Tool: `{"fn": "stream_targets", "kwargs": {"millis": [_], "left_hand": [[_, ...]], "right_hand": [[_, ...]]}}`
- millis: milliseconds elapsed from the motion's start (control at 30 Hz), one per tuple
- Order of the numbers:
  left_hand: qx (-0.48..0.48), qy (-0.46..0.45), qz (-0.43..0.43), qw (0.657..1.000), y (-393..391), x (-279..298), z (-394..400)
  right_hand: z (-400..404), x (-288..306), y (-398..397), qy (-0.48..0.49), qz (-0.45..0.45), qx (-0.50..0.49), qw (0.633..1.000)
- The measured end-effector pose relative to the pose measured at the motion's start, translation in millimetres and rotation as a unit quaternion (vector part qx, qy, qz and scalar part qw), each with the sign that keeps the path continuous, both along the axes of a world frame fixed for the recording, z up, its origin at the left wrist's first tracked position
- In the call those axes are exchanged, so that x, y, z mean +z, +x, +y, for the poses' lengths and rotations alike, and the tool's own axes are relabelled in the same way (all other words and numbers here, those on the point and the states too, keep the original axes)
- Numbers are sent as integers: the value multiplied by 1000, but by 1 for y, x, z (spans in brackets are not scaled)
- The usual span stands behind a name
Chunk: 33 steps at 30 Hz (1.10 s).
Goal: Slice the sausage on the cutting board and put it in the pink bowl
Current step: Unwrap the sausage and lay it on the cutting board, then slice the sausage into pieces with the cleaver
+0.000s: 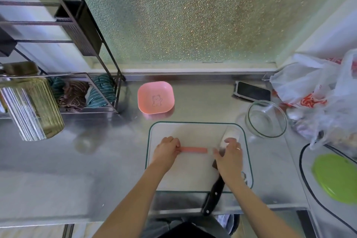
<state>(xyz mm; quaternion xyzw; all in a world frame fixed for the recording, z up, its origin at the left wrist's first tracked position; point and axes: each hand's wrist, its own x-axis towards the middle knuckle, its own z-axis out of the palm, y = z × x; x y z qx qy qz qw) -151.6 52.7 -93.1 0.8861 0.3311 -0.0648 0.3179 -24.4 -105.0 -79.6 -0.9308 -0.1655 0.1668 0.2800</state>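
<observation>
Knife (214, 195) under right hand (229, 157), sausage (193, 149) pinched by left hand (166, 149)

Counter (77, 160): brushed metal, dull sheen. Board (185, 177): translucent matt plastic. Bowl (156, 97): smooth matt pink plastic. Far-right corner: clear glossy glass bowl (266, 120), crinkled plastic bags (316, 91).

Your slim pink sausage (193, 149) lies whole and flat across the middle of the board, running left to right. The white rectangular cutting board with a green rim (185, 176) sits flat on the steel counter right in front of you. Your square pink plastic bowl with a bear outline (156, 97) stands upright and empty just beyond the board's far left corner.
</observation>
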Motion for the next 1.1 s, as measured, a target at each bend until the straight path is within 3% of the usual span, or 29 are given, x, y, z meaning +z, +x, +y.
{"fn": "stream_targets", "kwargs": {"millis": [67,133,233,500,733,900,1100], "left_hand": [[-8,10,5,1000,0,-1,1],[-19,19,9,1000,0,-2,2],[-36,35,10,999,0,-1,1],[-102,66,38,992,10,2,-8],[-137,73,41,987,25,2,-18],[-148,80,40,985,31,1,-19],[-154,76,29,985,33,-1,-17]], "right_hand": [[-9,3,-4,-16,46,-119,992],[-16,5,-8,-52,94,-153,982],[-19,3,-17,-74,145,-161,973],[-20,8,-36,-119,180,-133,967],[-26,2,-33,-74,126,-96,985],[-27,2,-30,-43,158,-134,977],[-37,8,-25,20,162,-98,982]]}}
